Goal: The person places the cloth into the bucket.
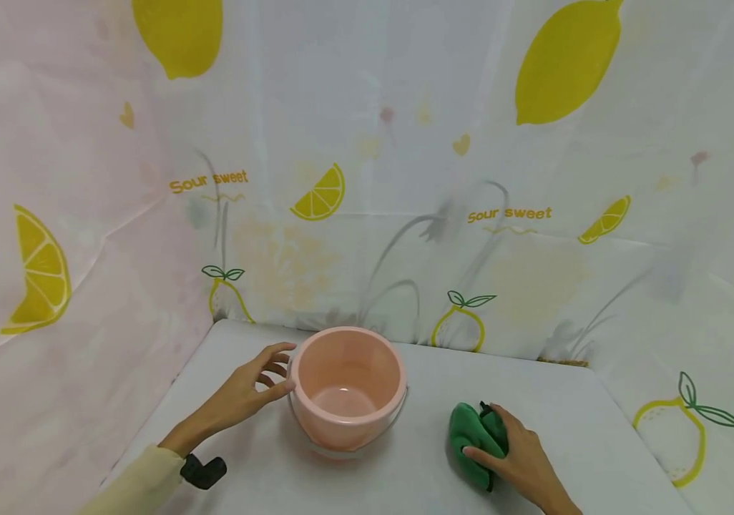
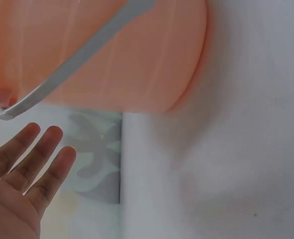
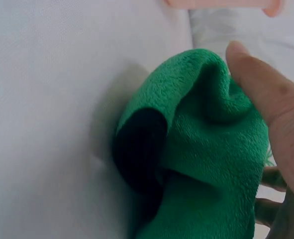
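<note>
A pink plastic bucket [image 1: 341, 435] stands upright on the table, its pale grey handle [image 2: 72, 64] hanging down along the outside. Beside the bucket's left rim is my left hand [image 1: 260, 383], fingers spread and slightly bent; the left wrist view shows a gap between several fingertips and the bucket wall. Whether the thumb touches the rim, I cannot tell. To the right of the bucket, my right hand [image 1: 524, 455] holds a bunched green fuzzy cloth [image 1: 466, 425] with black edging [image 3: 141, 144], the thumb on one side and fingers on the other. Part of the cloth lies against or just above the table.
The white table [image 1: 418, 472] ends at the back against a hanging lemon-print sheet [image 1: 367, 272], which also covers both sides. A black wrist device [image 1: 202, 472] is strapped below the left sleeve [image 1: 142, 483].
</note>
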Available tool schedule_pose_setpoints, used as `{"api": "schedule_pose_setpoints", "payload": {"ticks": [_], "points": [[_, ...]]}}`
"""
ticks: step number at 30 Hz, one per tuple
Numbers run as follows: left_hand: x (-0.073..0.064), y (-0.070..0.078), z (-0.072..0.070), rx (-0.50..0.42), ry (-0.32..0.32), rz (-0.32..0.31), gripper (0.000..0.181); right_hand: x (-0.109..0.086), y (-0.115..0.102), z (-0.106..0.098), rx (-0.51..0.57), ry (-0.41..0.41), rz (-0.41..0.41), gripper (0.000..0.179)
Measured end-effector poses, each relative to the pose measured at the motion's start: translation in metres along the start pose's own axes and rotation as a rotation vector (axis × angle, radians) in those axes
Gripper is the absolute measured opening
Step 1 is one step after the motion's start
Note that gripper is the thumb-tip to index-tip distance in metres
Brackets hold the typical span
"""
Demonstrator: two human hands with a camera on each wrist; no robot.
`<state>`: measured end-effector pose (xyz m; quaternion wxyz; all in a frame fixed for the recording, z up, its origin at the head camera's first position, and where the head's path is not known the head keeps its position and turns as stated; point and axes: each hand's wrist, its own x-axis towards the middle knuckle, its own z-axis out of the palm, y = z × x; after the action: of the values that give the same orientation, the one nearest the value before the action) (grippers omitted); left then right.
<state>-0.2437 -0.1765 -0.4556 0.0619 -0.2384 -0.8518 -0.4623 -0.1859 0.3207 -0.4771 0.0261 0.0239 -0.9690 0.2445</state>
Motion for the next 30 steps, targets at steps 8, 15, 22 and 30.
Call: {"api": "schedule_pose_setpoints", "payload": {"ticks": [8, 15, 22, 30], "points": [[0.005, -0.002, 0.004, -0.020, -0.031, 0.029, 0.062, 0.005, -0.001, 0.010, 0.013, 0.003, -0.032, 0.109], [0.008, -0.002, 0.006, -0.007, -0.054, 0.011, 0.061, 0.007, -0.003, 0.012, -0.038, 0.017, 0.007, 0.095], [0.005, 0.001, 0.006, -0.016, -0.056, -0.036, 0.054, 0.008, -0.010, 0.015, 0.009, -0.050, 0.041, 0.094], [0.005, 0.001, 0.007, -0.031, -0.061, -0.044, 0.055, 0.008, -0.009, 0.016, 0.050, -0.001, 0.019, 0.078]]}}
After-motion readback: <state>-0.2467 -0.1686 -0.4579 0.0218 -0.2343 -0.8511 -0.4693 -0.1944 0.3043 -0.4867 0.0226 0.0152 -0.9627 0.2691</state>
